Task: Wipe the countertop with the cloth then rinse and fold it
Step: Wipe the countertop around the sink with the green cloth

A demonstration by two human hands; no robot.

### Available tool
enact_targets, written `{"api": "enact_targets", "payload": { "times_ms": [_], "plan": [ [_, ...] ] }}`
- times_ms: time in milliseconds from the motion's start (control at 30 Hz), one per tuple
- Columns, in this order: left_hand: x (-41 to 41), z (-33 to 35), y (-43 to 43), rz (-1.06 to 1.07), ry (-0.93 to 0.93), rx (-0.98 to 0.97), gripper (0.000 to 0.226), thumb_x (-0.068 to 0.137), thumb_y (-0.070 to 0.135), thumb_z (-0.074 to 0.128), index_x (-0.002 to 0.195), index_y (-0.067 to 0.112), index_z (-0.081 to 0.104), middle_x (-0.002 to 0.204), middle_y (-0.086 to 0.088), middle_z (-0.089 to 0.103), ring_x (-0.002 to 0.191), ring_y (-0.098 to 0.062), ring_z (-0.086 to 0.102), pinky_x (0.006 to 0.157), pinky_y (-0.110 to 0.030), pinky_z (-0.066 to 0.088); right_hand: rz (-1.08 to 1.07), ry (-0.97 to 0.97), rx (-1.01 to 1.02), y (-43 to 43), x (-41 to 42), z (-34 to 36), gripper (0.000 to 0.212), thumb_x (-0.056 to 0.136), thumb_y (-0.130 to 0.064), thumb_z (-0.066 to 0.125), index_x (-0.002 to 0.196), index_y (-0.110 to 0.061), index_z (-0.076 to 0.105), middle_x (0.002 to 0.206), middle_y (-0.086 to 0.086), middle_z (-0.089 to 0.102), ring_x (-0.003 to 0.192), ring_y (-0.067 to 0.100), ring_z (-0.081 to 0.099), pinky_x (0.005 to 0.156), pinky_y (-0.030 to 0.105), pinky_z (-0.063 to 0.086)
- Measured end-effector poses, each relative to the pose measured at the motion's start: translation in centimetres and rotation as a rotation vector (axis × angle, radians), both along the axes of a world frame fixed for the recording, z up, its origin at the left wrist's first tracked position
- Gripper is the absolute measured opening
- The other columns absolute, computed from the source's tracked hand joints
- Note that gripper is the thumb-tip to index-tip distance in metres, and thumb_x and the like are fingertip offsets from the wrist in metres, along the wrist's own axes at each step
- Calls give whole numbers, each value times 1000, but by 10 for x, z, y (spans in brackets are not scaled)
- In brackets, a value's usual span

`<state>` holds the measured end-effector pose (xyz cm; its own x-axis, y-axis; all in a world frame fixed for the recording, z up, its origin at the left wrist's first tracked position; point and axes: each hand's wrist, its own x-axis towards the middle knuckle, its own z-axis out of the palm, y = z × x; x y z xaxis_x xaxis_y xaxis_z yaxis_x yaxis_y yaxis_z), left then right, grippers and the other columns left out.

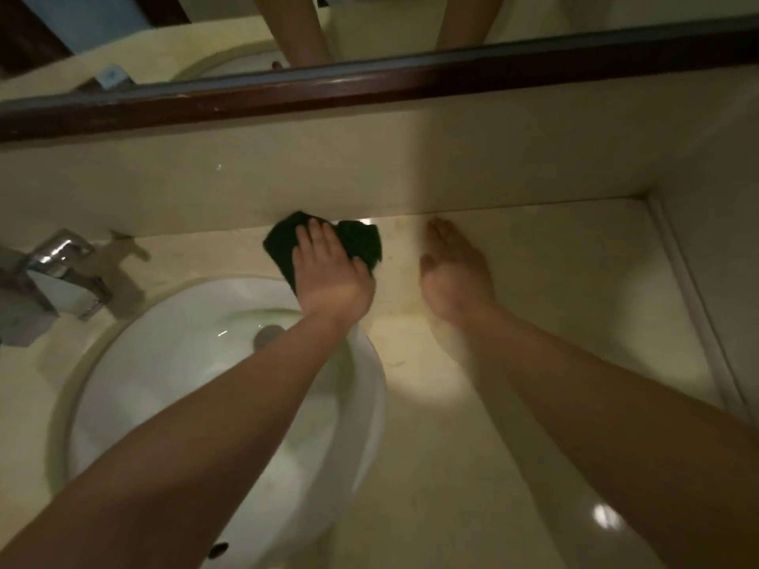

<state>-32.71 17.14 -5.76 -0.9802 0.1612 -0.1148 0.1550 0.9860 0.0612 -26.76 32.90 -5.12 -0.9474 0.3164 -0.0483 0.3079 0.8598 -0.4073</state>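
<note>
a bathroom, seen from above at the vanity. round white basin point(363, 363) sunk under a glossy cream stone counter point(554, 289), with a metal drain point(267, 336) at the bottom and an overflow hole point(217, 550) in the near side. boxy chrome tap point(61, 260) on the counter at the far left of the basin. low upstand point(410, 170) of the same stone along the back, and above it a mirror point(575, 14) in a dark wooden frame point(369, 82), doubling the basin rim and counter. pale wall point(723, 190) closing the counter on the right, sealed along the joint. dim warm light, one bright patch on the stone. home or hotel: hard to tell.
</note>
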Motion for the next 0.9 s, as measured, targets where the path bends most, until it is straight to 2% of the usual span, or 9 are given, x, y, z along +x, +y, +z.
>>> {"api": "enact_targets", "payload": {
  "times_ms": [67, 167, 333, 467, 533, 633, 700, 767, 900],
  "plan": [
    [9, 2, 23, -59, -17, -8, 72, 94, 36, 26, 152, -1, 6, 161, -19, 7, 148, -36, 5, 121, -45, 8, -35, -24, 54, 54, 15, 0, 53, 97, -29, 28, 149, -19, 35, 153, 7, 40, 135, 28, 42, 104, 30, 37],
    [31, 5, 61, -262, -48, -24, 71, 95, 36, 27, 153, 2, 6, 163, -16, 4, 149, -33, 1, 120, -44, 6, -74, -53, 262, 112, 71, -7, 63, 92, -30, 21, 147, -2, 33, 153, 20, 34, 140, 38, 34, 111, 46, 33],
    [109, 6, 121, -536, -53, -14, 69, 95, 37, 28, 153, 5, 11, 162, -13, 11, 149, -31, 6, 121, -44, 11, -44, -127, 312, 108, 117, -15, 57, 96, -23, 33, 146, 3, 32, 151, 23, 36, 138, 38, 35, 109, 47, 35],
    [177, 11, 97, -728, -130, 44, 69, 93, 36, 33, 153, 4, 17, 161, -14, 18, 149, -30, 11, 119, -45, 16, 8, -128, 246, 93, 152, -16, 58, 100, -28, 26, 152, -3, 21, 159, 15, 23, 147, 29, 19, 120, 41, 17],
    [164, 11, 68, -597, -124, 121, 71, 88, 30, 40, 151, 2, 24, 159, -16, 24, 147, -31, 17, 119, -46, 18, 30, -163, 248, 83, 176, -14, 61, 99, -31, 18, 154, -6, 11, 163, 12, 11, 150, 26, 9, 122, 38, 9],
    [127, 13, 47, -285, -62, 36, 70, 93, 31, 33, 153, 1, 13, 161, -17, 13, 149, -31, 9, 121, -43, 9, 19, -212, 226, 66, 198, -12, 62, 101, -36, 14, 155, -8, 2, 164, 9, 1, 151, 23, 0, 122, 37, 3],
    [123, 15, 56, -180, -52, 40, 70, 94, 31, 31, 153, 0, 10, 162, -16, 9, 149, -31, 5, 121, -43, 7, 19, -212, 226, 61, 205, -11, 63, 102, -37, 17, 155, -8, 0, 164, 9, -1, 151, 23, -3, 122, 37, 1],
    [134, 15, 65, -163, -64, 39, 70, 94, 32, 30, 153, 0, 8, 162, -16, 7, 149, -31, 4, 121, -44, 6, 41, -215, 219, 60, 215, -9, 63, 102, -37, 19, 155, -9, 0, 164, 9, -2, 151, 23, -4, 122, 36, 0],
    [198, 8, 58, -279, -51, 19, 70, 95, 33, 28, 153, 1, 7, 163, -15, 5, 149, -31, 2, 122, -43, 5, 80, -194, 213, 56, 231, -8, 62, 102, -34, 22, 155, -8, 2, 164, 10, 0, 151, 24, -2, 121, 36, 0]
  ]
}}
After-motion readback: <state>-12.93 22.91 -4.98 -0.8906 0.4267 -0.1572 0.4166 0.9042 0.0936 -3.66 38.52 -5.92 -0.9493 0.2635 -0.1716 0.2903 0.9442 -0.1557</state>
